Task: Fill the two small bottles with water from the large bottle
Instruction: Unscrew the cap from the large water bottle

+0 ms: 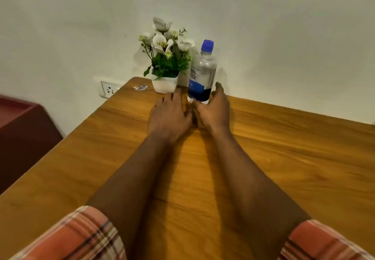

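The large bottle (202,72) is clear plastic with a blue cap and a blue label. It stands upright at the far edge of the wooden table (284,148), close to the wall. My right hand (213,109) holds its lower part, with the thumb on the left side and the fingers curled round the right side. My left hand (170,115) lies palm down on the table just left of the bottle, its fingers stretched toward a white flower pot. No small bottle is in view.
A white pot of artificial flowers (165,62) stands right beside the bottle on its left. A small wrapper (141,87) lies near the table's far left corner. A wall socket (109,90) and a dark red piece of furniture (22,129) are off to the left.
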Demonstrator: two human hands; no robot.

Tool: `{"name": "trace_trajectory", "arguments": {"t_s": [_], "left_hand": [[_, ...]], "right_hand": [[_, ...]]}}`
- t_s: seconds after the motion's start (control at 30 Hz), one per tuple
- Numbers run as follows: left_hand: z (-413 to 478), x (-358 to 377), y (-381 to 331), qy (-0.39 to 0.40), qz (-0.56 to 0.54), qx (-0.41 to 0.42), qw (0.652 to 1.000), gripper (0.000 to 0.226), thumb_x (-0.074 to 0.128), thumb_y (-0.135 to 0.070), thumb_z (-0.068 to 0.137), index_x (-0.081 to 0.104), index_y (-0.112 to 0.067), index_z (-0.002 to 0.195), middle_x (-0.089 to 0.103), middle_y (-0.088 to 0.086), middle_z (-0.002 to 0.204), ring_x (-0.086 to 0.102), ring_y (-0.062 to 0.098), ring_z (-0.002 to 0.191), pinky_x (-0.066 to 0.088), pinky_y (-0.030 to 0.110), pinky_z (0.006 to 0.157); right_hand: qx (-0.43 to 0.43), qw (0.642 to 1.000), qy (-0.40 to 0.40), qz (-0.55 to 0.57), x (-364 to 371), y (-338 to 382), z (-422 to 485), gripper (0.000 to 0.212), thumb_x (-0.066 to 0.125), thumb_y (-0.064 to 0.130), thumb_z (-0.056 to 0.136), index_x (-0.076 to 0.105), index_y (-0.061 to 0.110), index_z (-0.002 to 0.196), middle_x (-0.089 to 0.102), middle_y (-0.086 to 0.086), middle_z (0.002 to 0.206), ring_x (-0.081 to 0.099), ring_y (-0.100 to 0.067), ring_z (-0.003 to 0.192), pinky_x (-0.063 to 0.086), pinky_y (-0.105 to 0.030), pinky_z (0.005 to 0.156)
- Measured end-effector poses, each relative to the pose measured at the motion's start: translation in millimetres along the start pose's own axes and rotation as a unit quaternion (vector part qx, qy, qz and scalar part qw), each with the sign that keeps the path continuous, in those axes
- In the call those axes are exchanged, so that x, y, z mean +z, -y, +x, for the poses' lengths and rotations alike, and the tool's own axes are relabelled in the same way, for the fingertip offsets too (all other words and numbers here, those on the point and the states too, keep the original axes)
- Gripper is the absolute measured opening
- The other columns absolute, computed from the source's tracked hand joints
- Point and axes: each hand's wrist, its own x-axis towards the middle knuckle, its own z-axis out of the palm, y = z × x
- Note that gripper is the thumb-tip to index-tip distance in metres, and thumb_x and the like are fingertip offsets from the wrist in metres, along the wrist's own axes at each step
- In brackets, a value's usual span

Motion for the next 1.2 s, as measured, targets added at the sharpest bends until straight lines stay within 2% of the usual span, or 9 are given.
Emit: {"name": "trace_trajectory", "arguments": {"t_s": [0.13,0.23,0.33,0.53,0.67,0.87,0.97,1.07,1.2], "left_hand": [[19.4,4.6,3.0,-0.011,0.005,0.006,1.0,0.064,0.051,-0.04,0.09,0.03,-0.013,0.143,0.05,0.016,0.134,0.049,0.032,0.121,0.045,0.047,0.098],[22.5,9.1,2.2,-0.011,0.009,0.014,1.0,0.062,0.052,-0.039,0.088,0.033,-0.013,0.142,0.052,0.016,0.131,0.051,0.032,0.118,0.046,0.047,0.097],[20.7,8.9,1.8,-0.025,0.003,0.014,1.0,0.062,0.053,-0.038,0.087,0.035,-0.014,0.141,0.054,0.015,0.129,0.052,0.032,0.116,0.047,0.046,0.093],[-3.8,-1.0,-7.3,-0.01,-0.004,0.03,0.999,0.065,0.054,-0.037,0.085,0.032,-0.015,0.143,0.052,0.012,0.131,0.05,0.03,0.117,0.045,0.043,0.094],[-33.4,-8.8,-17.7,0.009,-0.024,0.027,0.999,0.063,0.058,-0.039,0.081,0.036,-0.017,0.136,0.055,0.007,0.125,0.05,0.025,0.113,0.046,0.04,0.093],[-92.8,-27.7,-38.0,0.032,-0.052,0.024,0.998,0.072,0.06,-0.04,0.082,0.032,-0.015,0.144,0.053,0.005,0.131,0.049,0.022,0.119,0.043,0.041,0.102],[-124.6,-38.2,-46.9,0.045,-0.061,0.025,0.997,0.07,0.06,-0.039,0.083,0.033,-0.016,0.143,0.051,0.004,0.134,0.048,0.02,0.121,0.043,0.041,0.103],[-158.0,-49.1,-54.9,0.04,-0.073,0.025,0.996,0.064,0.06,-0.039,0.083,0.037,-0.017,0.139,0.053,0.002,0.13,0.049,0.018,0.118,0.044,0.04,0.102],[-198.7,-61.0,-65.4,0.024,-0.079,0.028,0.996,0.064,0.058,-0.039,0.084,0.035,-0.018,0.14,0.055,0.002,0.128,0.051,0.018,0.115,0.045,0.039,0.099]], "right_hand": [[-0.01,1.0,0.001,0.03,7.8,1.3,21.0,0.078,0.086,0.03,0.068,0.044,0.017,0.132,0.06,-0.002,0.128,0.058,-0.022,0.118,0.053,-0.037,0.095],[-0.015,0.999,-0.002,0.032,13.9,-0.4,26.9,0.078,0.086,0.029,0.068,0.044,0.016,0.131,0.06,-0.002,0.129,0.059,-0.022,0.117,0.053,-0.031,0.093],[-0.017,0.999,-0.014,0.028,11.9,-0.5,25.1,0.075,0.086,0.03,0.067,0.046,0.015,0.129,0.062,-0.001,0.126,0.062,-0.02,0.111,0.051,-0.023,0.083],[-0.026,0.999,-0.018,0.026,-5.3,4.4,-7.0,0.07,0.085,0.032,0.065,0.051,0.016,0.123,0.066,0.001,0.115,0.064,-0.016,0.102,0.054,-0.023,0.076],[-0.016,0.999,-0.009,0.034,-22.0,6.4,-41.3,0.068,0.085,0.031,0.066,0.051,0.019,0.123,0.066,0.002,0.116,0.064,-0.016,0.105,0.056,-0.031,0.083],[-0.009,0.999,0.0,0.04,-57.1,8.4,-104.0,0.075,0.085,0.029,0.067,0.047,0.021,0.131,0.063,0.003,0.126,0.061,-0.016,0.115,0.048,-0.022,0.086],[0.001,0.999,0.006,0.038,-73.8,9.7,-135.0,0.077,0.085,0.03,0.068,0.045,0.023,0.134,0.06,0.003,0.13,0.058,-0.017,0.119,0.048,-0.024,0.09],[-0.001,0.999,0.012,0.042,-92.1,11.6,-166.0,0.078,0.085,0.029,0.068,0.045,0.022,0.134,0.059,0.003,0.131,0.057,-0.017,0.121,0.045,-0.021,0.089],[-0.01,0.999,0.019,0.042,-114.2,13.1,-204.7,0.076,0.085,0.03,0.067,0.046,0.024,0.131,0.06,0.005,0.129,0.058,-0.016,0.119,0.049,-0.025,0.09]]}}
